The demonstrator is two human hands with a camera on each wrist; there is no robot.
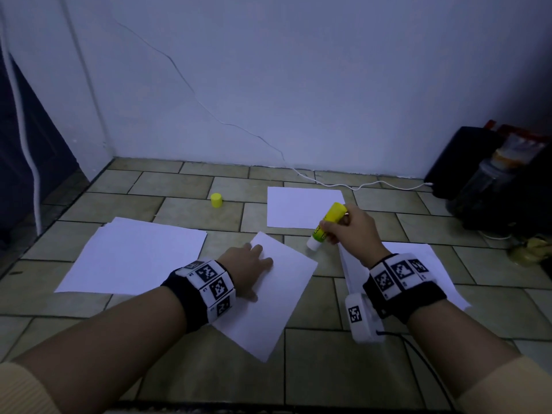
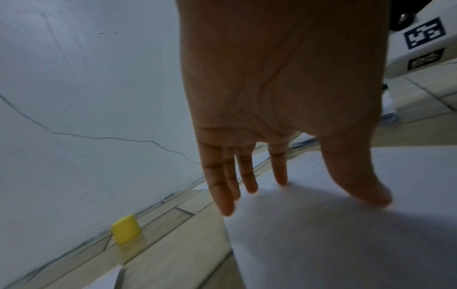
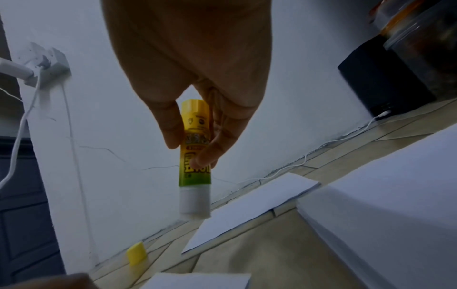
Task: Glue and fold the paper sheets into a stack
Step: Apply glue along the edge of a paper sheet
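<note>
Pinning the middle sheet (image 1: pixel 277 291) with our flat, straight-fingered left hand (image 1: pixel 248 264), we pinch the uncapped glue stick (image 1: pixel 327 225) in our right hand (image 1: pixel 349 225), poised at its two o'clock. One finished-looking sheet (image 1: pixel 301 210) lies at twelve; the pile (image 1: pixel 134 255) at nine remains, so we judge much is left.

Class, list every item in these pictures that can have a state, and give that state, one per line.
Glue stick: uncapped, held tilted, white tip downward, above the floor.
Yellow cap: off, standing on the tiles by itself.
Centre sheet: flat, unfolded, pinned by the left hand.
Left hand: fingers straight, pressing the sheet.
Right hand: grip closed round the glue stick.
Far sheet: flat on the floor, untouched.
White cable: plugged into the black box.
</note>
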